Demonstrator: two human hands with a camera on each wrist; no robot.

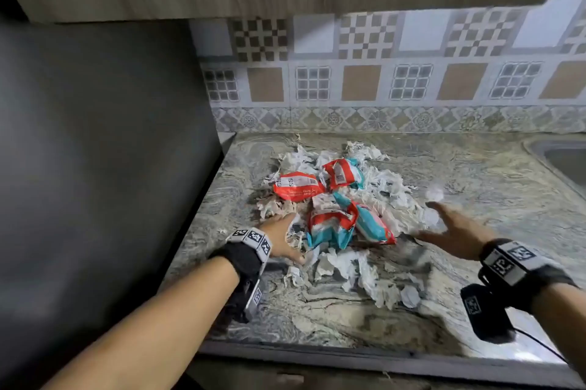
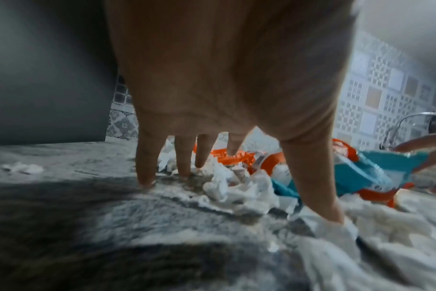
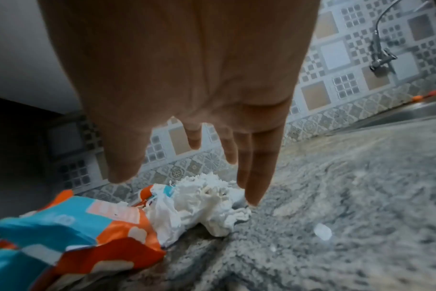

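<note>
Crumpled white paper (image 1: 390, 189) and red-and-teal wrappers (image 1: 329, 224) lie heaped together in the middle of the marbled table (image 1: 475, 174), near the tiled wall (image 1: 364, 85). At the heap's left edge the left hand (image 1: 280, 239) has its fingers (image 2: 146, 157) straight and spread apart, tips down on paper and table. At the right edge the right hand (image 1: 456, 227) hangs with fingers (image 3: 259, 167) likewise apart, gripping nothing.

Left hand (image 1: 283, 238): lower centre-left of frame, fingers spread straight, tips pointing down.
Right hand (image 1: 456, 227): lower right, fingers splayed wide.
</note>
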